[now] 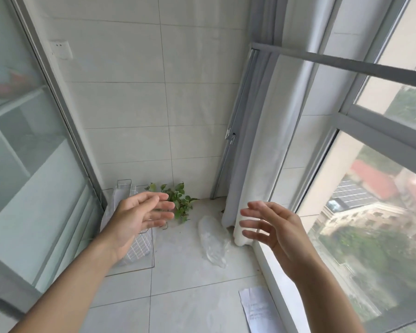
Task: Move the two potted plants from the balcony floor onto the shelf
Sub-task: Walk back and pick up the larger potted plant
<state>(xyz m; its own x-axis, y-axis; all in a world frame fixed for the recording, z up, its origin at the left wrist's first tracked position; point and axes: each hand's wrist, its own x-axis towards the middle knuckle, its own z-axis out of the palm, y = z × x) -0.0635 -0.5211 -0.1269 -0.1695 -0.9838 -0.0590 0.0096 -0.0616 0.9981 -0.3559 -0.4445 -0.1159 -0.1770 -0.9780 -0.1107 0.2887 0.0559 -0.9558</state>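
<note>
A green leafy plant [181,201] sits on the balcony floor in the far corner against the tiled wall; its pot is hidden behind my left hand and the leaves. I can make out only this one plant. My left hand [139,216] is held out in the air in front of it, fingers straight and spread, holding nothing. My right hand [271,228] hovers to the right at about the same height, fingers spread, palm facing left, also holding nothing. A white wire rack [139,248] lies on the floor under my left hand.
A crumpled clear plastic bag [213,239] lies on the floor tiles right of the plant. A white curtain [262,150] hangs by the window [370,212] on the right. A sheet of paper [257,308] lies near the sill. A glass sliding door [34,140] stands on the left.
</note>
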